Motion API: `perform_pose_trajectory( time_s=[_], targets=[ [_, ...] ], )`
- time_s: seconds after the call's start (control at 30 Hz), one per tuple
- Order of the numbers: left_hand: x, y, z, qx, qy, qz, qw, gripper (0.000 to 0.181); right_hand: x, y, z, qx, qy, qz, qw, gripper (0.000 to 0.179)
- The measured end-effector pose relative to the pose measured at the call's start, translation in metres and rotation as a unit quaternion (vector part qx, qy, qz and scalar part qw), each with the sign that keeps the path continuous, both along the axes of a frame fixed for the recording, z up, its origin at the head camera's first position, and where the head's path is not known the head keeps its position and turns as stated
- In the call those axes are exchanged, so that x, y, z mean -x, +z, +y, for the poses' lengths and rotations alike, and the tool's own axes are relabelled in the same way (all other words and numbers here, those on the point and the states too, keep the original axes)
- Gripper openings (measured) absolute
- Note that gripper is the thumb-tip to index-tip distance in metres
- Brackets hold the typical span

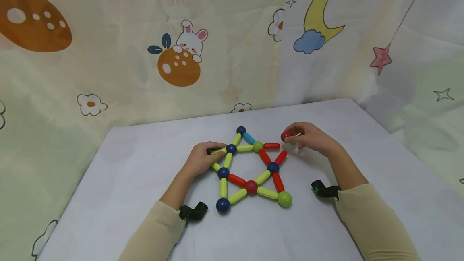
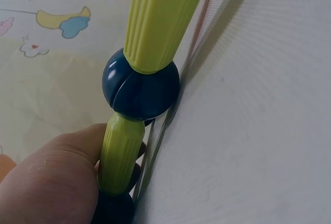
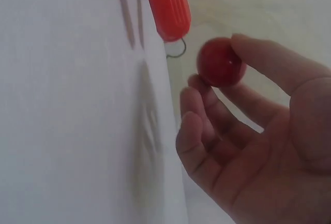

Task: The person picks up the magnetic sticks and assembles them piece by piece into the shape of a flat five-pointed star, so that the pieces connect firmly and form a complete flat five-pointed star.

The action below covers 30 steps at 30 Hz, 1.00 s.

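A star-shaped frame of magnetic sticks and balls lies on the table. My left hand point(image 1: 201, 158) holds its left point, with thumb and fingers about a dark blue ball point(image 2: 115, 208), mostly hidden, and alongside a yellow-green stick point(image 2: 122, 154). Out past the frame's right side, my right hand point(image 1: 311, 137) pinches a red ball point(image 3: 221, 62) between thumb and fingertips, above the tabletop. Close to that ball, a red stick point(image 1: 272, 146) points right from a green ball point(image 1: 258, 146). Another red stick point(image 1: 280, 157) slants up from a dark blue ball point(image 1: 273, 167); both sticks have bare outer ends.
The white-covered table point(image 1: 137, 196) reaches back to a patterned cloth point(image 1: 232, 51). At the frame's front corners sit a dark blue ball point(image 1: 223, 205) and a green ball point(image 1: 284, 199). Black wrist cameras point(image 1: 194, 211) project from both sleeves.
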<state>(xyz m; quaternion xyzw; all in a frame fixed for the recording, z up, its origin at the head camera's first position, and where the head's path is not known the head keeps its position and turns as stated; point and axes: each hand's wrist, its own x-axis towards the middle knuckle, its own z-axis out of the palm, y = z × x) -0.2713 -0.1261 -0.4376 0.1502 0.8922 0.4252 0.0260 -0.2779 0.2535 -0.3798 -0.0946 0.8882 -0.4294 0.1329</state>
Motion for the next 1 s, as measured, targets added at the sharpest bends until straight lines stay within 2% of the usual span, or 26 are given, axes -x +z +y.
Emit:
perform_pose_trajectory(
  time_s=[0.23, 0.43, 0.6, 0.9, 1.0],
  targets=[
    [-0.001, 0.000, -0.001, 0.000, 0.007, -0.004, 1.0000, 0.029, 0.002, -0.007, 0.013, -0.003, 0.052, -0.049, 0.9975, 0.047],
    [-0.001, 0.001, -0.001, -0.002, 0.008, -0.004, 1.0000, 0.029, 0.003, -0.010, 0.015, -0.008, 0.072, -0.063, 0.9954, 0.043],
    [-0.001, 0.001, 0.000, -0.003, 0.007, -0.003, 1.0000, 0.030, 0.004, -0.013, 0.016, -0.009, 0.079, -0.068, 0.9945, 0.040],
    [-0.001, -0.001, -0.001, 0.000, 0.003, 0.002, 1.0000, 0.029, 0.004, -0.017, 0.014, -0.019, 0.067, -0.069, 0.9952, 0.041],
    [-0.001, -0.001, -0.001, 0.001, 0.003, 0.003, 1.0000, 0.029, 0.003, -0.017, 0.012, -0.030, 0.079, -0.057, 0.9948, 0.045]
  ],
)
